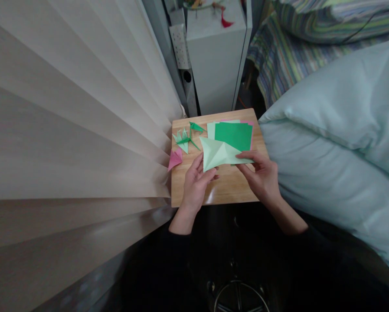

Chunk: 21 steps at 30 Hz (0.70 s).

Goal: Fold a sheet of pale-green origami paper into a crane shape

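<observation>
Both my hands hold a light green sheet of paper [218, 154], partly folded with creases, just above a small wooden board [227, 188]. My left hand [196, 182] pinches its lower left corner. My right hand [261, 173] pinches its right edge. Behind the sheet lies a stack of square papers with a dark green one [235, 134] on top, light green and pink sheets under it. At the board's left are folded paper cranes in green [185, 139], a small dark green one [196, 126], and a pink folded piece [174, 159].
A pleated pale blind [67, 143] fills the left side. A white cabinet [214, 60] with a power strip [180, 45] stands behind the board. A pale blue duvet [337, 143] and striped bedding [295, 47] lie to the right. A stool base [240, 297] shows below.
</observation>
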Tool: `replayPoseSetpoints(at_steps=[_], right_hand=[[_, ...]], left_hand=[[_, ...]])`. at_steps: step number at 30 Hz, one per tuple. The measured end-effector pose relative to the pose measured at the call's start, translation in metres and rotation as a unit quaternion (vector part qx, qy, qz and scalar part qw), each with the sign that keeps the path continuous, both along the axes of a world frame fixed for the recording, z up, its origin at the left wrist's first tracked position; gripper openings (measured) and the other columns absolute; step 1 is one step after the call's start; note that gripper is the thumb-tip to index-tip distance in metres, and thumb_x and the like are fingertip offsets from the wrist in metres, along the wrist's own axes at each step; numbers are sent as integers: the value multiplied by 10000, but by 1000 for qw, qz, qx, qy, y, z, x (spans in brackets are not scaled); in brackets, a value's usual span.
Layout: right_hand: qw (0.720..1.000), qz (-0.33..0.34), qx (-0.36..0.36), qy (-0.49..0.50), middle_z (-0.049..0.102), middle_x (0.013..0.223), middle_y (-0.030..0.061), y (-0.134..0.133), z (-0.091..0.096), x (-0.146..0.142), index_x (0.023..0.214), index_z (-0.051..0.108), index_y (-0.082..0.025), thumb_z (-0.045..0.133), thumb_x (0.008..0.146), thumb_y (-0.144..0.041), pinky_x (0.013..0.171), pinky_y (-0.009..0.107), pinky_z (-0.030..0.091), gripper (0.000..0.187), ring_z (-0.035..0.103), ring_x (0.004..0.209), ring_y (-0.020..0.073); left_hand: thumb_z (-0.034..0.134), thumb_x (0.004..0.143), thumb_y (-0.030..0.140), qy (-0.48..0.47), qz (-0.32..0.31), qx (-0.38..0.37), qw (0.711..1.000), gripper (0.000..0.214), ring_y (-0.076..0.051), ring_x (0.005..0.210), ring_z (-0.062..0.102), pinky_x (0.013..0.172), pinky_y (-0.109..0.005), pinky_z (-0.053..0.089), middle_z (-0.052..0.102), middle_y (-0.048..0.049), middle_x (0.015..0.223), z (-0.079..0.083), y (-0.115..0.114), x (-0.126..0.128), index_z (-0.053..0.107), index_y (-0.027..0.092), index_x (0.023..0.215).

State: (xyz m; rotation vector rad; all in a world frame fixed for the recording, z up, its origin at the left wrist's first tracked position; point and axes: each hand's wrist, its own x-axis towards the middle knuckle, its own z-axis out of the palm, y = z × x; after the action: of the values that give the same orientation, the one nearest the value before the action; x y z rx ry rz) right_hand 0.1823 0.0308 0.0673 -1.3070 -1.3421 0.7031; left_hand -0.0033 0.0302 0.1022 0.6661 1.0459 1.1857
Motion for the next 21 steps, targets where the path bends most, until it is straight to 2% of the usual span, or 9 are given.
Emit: replayPoseSetpoints(at_steps=[4, 7, 9, 13, 16, 21], right_hand=[[999, 19, 3, -42, 794, 974, 58, -3, 8, -6, 947, 761, -246, 781, 883, -310, 885, 428, 592, 93, 739, 952, 249], [996, 32, 44, -69, 792, 943, 65, -4, 12, -9, 922, 758, -240, 784, 892, -285, 859, 419, 592, 60, 743, 928, 248], [993, 42, 65, -83, 790, 922, 67, -4, 11, -10, 918, 758, -234, 775, 904, -275, 843, 415, 592, 46, 748, 914, 248], [987, 63, 97, -114, 787, 899, 67, -4, 7, -11, 924, 755, -226, 756, 926, -280, 812, 405, 591, 55, 749, 895, 247], [983, 70, 110, -127, 777, 887, 70, -6, 5, -15, 927, 745, -220, 738, 940, -271, 786, 393, 589, 54, 738, 866, 236], [987, 63, 93, -112, 741, 845, 59, -12, 4, -24, 874, 705, -220, 663, 966, -195, 737, 354, 566, 104, 710, 808, 208]], left_hand=[[913, 681, 188, 142, 12, 47, 989, 575, -175, 867, 724, 717, -240, 594, 768, -78, 1077, -8, -2, 4, 733, 185, 1228], [883, 760, 245, 215, 25, 86, 972, 510, -194, 850, 750, 714, -247, 604, 782, -86, 1016, -16, -4, 2, 755, 195, 1251], [838, 826, 303, 277, 37, 121, 952, 458, -201, 845, 763, 720, -254, 615, 793, -93, 1009, -21, -5, -1, 762, 203, 1266], [690, 953, 384, 396, 47, 183, 898, 364, -183, 741, 757, 636, -257, 608, 806, -98, 936, -24, -6, -5, 777, 179, 1242], [602, 1009, 377, 437, 52, 217, 871, 344, -163, 700, 749, 616, -254, 591, 813, -99, 906, -23, -7, -4, 796, 154, 1185], [615, 1013, 361, 459, 80, 255, 847, 307, -146, 629, 711, 590, -260, 552, 808, -86, 836, -22, -9, 3, 819, 149, 1101]])
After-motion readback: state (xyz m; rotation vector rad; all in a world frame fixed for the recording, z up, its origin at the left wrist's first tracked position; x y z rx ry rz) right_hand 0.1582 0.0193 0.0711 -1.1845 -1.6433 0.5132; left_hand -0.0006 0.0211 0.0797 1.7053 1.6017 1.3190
